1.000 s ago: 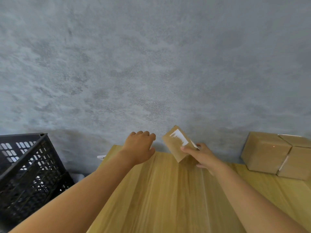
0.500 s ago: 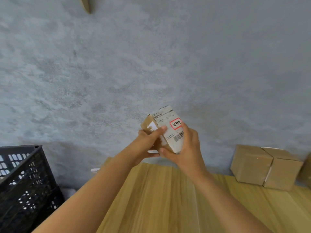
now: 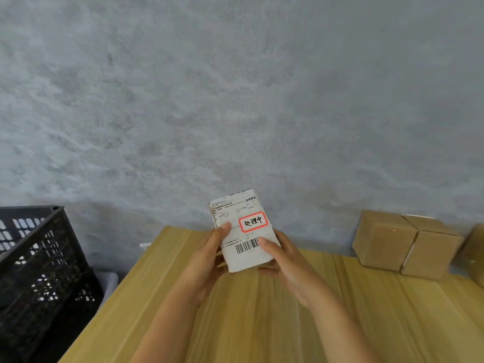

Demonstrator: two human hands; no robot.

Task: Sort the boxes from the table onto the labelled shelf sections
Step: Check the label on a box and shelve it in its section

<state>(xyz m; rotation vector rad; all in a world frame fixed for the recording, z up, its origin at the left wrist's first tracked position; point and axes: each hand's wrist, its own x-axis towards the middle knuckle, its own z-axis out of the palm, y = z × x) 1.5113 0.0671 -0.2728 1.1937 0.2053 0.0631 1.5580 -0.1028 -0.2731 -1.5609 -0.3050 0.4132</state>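
Observation:
I hold a small box (image 3: 242, 233) above the far edge of the wooden table (image 3: 262, 323), its white shipping label turned towards me. The label carries a barcode and a red-framed sticker with black characters. My left hand (image 3: 209, 254) grips the box's left side, thumb on the label. My right hand (image 3: 282, 260) holds its right side and bottom, thumb beside the barcode. No shelf is in view.
Two plain cardboard boxes (image 3: 403, 242) sit side by side at the table's far right, with the edge of another box (image 3: 474, 254) at the frame's border. A black slotted plastic crate (image 3: 39, 271) stands left of the table. A grey textured wall fills the background.
The right hand lifted the box off the table, the left hand joined it, and the box has been turned so the full label faces me and brought closer.

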